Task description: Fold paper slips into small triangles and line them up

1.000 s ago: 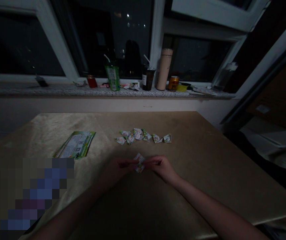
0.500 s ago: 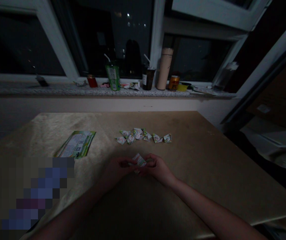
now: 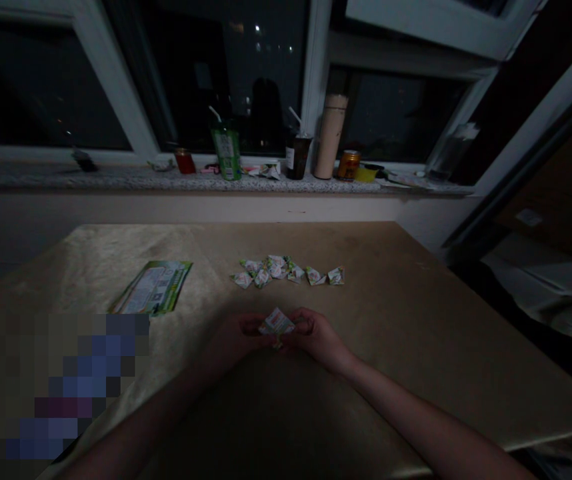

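Note:
A small folded packet (image 3: 277,321), whitish with green and red print, is held up just above the table between both hands. My left hand (image 3: 239,333) pinches its left side, and my right hand (image 3: 311,332) pinches the right side. The fingertips behind the packet are partly hidden, and the light is dim. Beyond the hands lies a loose row of similar folded packets (image 3: 277,267), white and green, some touching or overlapping. Apart from these, to the left, are flat green printed packets (image 3: 153,288).
The table (image 3: 416,347) has a shiny tan cover. Behind it, a stone windowsill (image 3: 126,177) bears a green cup (image 3: 227,153), a dark cup with a straw (image 3: 297,157), a tall pink bottle (image 3: 330,137), an orange can (image 3: 349,165) and a red jar (image 3: 185,161). The lower left is pixelated.
The packet has turned a little between my fingers, so more of its printed face shows. Both hands stay in nearly the same place, and the row of packets is unmoved.

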Motion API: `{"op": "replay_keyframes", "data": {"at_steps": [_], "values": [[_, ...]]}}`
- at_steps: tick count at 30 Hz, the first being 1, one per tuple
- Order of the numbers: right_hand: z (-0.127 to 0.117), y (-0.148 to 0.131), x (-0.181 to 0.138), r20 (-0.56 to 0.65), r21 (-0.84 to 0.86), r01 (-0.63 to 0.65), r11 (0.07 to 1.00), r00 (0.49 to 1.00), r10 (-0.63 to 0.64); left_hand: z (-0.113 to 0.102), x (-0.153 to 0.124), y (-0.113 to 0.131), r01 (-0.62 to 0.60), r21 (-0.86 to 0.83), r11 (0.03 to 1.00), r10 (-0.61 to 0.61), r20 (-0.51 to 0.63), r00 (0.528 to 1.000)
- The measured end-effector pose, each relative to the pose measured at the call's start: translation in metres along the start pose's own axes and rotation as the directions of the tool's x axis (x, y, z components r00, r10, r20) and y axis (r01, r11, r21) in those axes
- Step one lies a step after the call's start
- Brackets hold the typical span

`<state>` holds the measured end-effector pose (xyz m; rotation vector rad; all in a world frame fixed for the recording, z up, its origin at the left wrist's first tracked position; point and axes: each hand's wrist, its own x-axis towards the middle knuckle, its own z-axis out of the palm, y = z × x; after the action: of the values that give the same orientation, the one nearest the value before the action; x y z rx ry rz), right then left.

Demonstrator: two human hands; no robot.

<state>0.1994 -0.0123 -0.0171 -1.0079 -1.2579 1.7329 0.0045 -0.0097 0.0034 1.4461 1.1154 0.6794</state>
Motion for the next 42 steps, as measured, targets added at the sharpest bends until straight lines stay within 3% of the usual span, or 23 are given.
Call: {"op": "replay_keyframes", "data": {"at_steps": [8,18,26,34,42], "values": [[0.002,0.002,0.0,-0.023,-0.11,0.007,0.994,1.0,-0.01,0.007,-0.006,0.012,0.084,0.153,0.985,-0.064,-0.135,0.989],[0.004,0.002,0.001,-0.036,-0.146,0.053,0.988,0.998,-0.058,0.01,-0.006,0.009,0.073,0.255,0.964,-0.053,-0.085,0.995],[0.001,0.003,0.0,0.071,-0.074,0.116,0.991,0.991,-0.111,0.011,-0.003,0.005,0.057,0.3,0.952,-0.045,-0.046,0.998],[0.0,-0.002,0.003,-0.035,-0.334,0.225,0.915,0.967,-0.25,0.012,-0.007,0.008,0.059,0.306,0.95,-0.046,-0.05,0.998],[-0.008,-0.005,0.007,0.014,-0.267,0.277,0.923,0.959,-0.284,0.012,-0.006,0.007,0.051,0.263,0.963,-0.049,-0.012,0.999]]}}
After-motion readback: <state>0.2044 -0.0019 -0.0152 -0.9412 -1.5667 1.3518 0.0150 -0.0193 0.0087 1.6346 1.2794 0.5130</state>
